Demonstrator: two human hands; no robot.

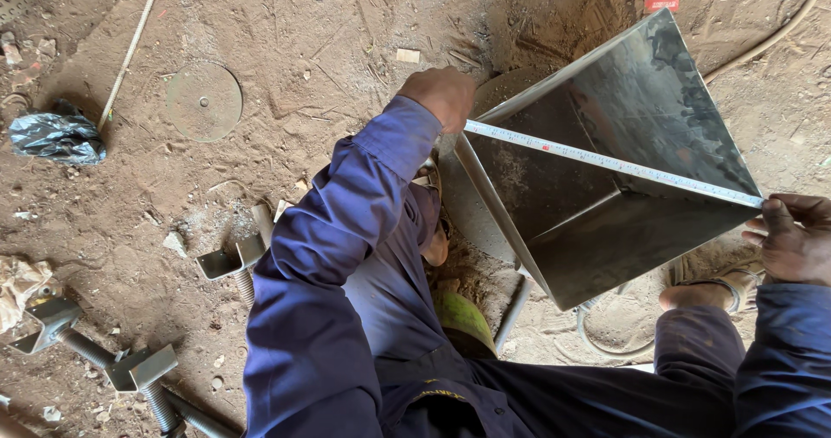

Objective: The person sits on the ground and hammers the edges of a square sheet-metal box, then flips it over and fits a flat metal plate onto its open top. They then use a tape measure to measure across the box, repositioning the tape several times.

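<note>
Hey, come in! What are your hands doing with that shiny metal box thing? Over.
Left hand pins tape measure at one rim corner. Right hand pulls it to the far corner. Tape lies straight across the metal hopper mouth. Nothing across the tape.

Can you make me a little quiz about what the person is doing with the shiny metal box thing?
1. True or false: the measuring tape is stretched across the open top of the metal hopper.
2. Which hand holds the tape at the hopper's far corner? A) left hand B) right hand
3. Fill in: the round flat thing lying on the dirt ground to the left is a metal ____.

Key
1. True
2. A; the right hand holds the tape's other end at the near corner.
3. disc
</note>
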